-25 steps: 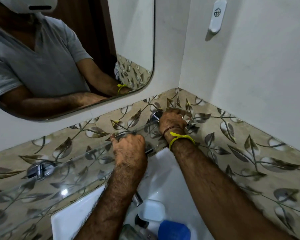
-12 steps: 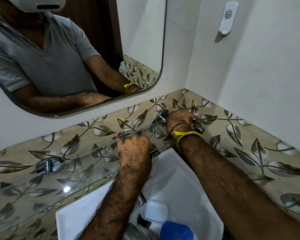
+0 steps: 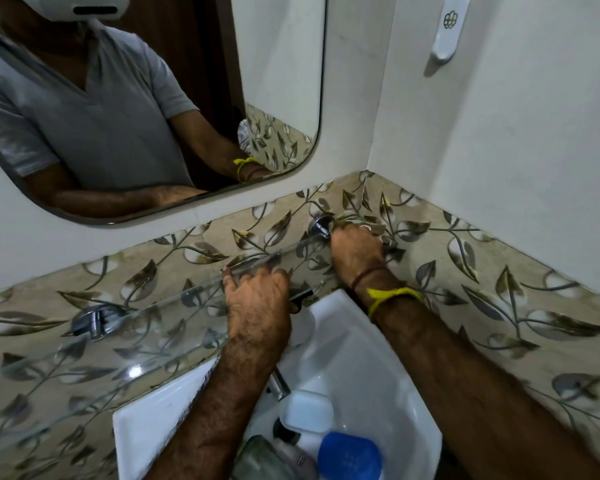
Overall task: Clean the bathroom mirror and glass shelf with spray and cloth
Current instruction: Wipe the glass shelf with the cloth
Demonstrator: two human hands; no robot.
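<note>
We see little room in this corner. The glass shelf (image 3: 160, 327) spans the far wall on two chrome brackets (image 3: 97, 318), overhanging the white sink (image 3: 368, 344). Our left hand (image 3: 257, 306) and right hand (image 3: 357, 251) crowd its right end. Bottles (image 3: 349, 455) fill the near basin around the tap (image 3: 279, 384). The right wall closes that side.

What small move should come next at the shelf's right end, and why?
Probably keep the left hand steadying the glass shelf while the right hand finishes at the right chrome bracket; no cloth is visible in either hand.
</note>
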